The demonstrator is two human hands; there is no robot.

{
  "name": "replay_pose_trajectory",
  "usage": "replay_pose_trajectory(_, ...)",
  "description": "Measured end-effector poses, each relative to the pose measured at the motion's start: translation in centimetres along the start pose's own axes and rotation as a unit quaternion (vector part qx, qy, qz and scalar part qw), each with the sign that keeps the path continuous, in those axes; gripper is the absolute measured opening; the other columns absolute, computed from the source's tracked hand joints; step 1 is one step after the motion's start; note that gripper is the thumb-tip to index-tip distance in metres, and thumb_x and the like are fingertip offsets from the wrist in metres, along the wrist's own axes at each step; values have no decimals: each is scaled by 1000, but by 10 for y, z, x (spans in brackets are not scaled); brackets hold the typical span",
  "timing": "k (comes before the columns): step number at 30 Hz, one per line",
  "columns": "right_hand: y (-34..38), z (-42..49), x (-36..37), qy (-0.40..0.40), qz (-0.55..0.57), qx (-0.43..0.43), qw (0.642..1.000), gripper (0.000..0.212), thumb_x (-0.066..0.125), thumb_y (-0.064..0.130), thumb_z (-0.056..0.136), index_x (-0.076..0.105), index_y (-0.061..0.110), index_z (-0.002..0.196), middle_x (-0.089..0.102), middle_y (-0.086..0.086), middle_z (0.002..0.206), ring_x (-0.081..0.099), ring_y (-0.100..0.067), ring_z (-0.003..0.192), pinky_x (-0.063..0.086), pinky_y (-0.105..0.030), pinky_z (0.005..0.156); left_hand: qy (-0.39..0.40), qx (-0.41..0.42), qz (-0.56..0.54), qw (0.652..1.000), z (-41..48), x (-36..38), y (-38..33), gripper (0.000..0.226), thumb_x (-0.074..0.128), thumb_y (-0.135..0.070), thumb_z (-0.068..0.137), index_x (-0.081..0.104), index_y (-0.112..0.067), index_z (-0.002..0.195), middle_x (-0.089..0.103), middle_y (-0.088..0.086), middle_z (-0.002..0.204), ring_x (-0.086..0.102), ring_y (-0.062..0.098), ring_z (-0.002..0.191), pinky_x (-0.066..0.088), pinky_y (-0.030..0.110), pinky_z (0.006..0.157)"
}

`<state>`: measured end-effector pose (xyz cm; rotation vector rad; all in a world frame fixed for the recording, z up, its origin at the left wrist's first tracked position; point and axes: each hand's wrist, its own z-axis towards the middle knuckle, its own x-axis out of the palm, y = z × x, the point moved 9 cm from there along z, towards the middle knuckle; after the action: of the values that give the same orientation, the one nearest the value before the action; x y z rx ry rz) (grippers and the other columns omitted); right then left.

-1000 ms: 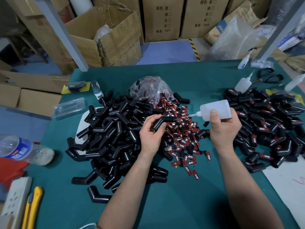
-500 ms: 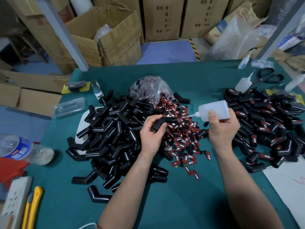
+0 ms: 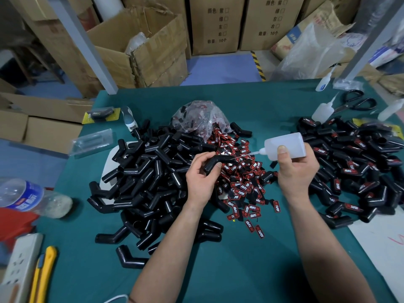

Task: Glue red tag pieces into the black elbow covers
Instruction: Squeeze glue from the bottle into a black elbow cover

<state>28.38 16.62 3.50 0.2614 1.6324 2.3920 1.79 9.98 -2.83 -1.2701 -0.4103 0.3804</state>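
**Step in hand:** glue is being applied to one cover.

**Findings.**
- The left hand pinches a single black elbow cover between thumb and curled fingers. It holds the cover above the middle of the table, directly over the heap of red tags.
- The right hand is wrapped around a translucent glue bottle with the thumb pressed on its side.
- The bottle lies nearly level, and its fine nozzle points at the free end of the cover. Whether the tip touches the cover cannot be told.
- The recess that takes the tag is not visible.
- The untagged covers are heaped towards the left edge of the table.
- The covers already bearing tags lie towards the right edge.

**Assessment.**
- The work looks to be mid-run, since both heaps are large.
- The main risk is a drip. The nozzle works straight above the loose tags, and a stray drop would likely bond several together.

**Recommendations.**
- Turn the cover so the tag seat faces up and towards the nozzle.
- Keep the left fingertips back from the glued end.
- Squeeze lightly with the thumb for one small bead, not a line.
- Lift the nozzle upward before releasing pressure.
- Take one tag, printed face outward, seat it squarely and press briefly.
- Set the piece on the right-hand heap with the glued face clear of its neighbours.
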Motion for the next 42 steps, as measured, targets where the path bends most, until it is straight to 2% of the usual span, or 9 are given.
replay_pose_trajectory(12, -1, 1, -1, -1, -5, -1, 1000, 37, 67, 43, 84, 61, 8, 97, 66, 31, 79, 61, 8, 70, 47, -11, 64, -1, 0, -3, 1000, 0, -1, 1, 35, 75, -6, 88, 72, -31, 112, 69, -19, 115, 66, 4, 109, 49, 17, 95)
replay_pose_trajectory(18, -3, 1, -2, -2, -6, 5, 1000, 37, 67, 42, 84, 61, 9, 98, 67, 29, 79, 60, 8, 70, 46, -12, 64, -8, 15, -2, 1000, 0, -2, -4, 36, 74, -20, 88, 72, -47, 111, 68, -18, 116, 66, 5, 108, 49, 17, 94)
replay_pose_trajectory(32, 0, 1, -1, -3, 4, 9, 1000, 37, 66, 40, 84, 61, 6, 99, 66, 31, 79, 60, 10, 70, 45, -9, 64, -3, 15, -3, 1000, 0, 0, -3, 39, 75, -16, 87, 73, -47, 111, 68, -20, 116, 66, 4, 110, 49, 17, 96)
replay_pose_trajectory(37, 1, 1, -1, -1, 9, 7, 1000, 38, 66, 40, 84, 61, 5, 100, 67, 31, 79, 60, 10, 70, 45, -9, 63, -2, 19, 1, 1000, 1, 0, -3, 45, 75, -8, 89, 73, -46, 113, 68, -19, 118, 66, 7, 111, 50, 18, 95)
replay_pose_trajectory(42, 2, 0, 0, 5, 7, 5, 1000, 37, 66, 38, 85, 62, 6, 102, 67, 31, 81, 61, 10, 72, 45, -8, 63, -2, 18, 1, 1000, 0, -1, -3, 42, 76, -13, 89, 73, -46, 114, 68, -18, 119, 67, 9, 112, 51, 19, 95)
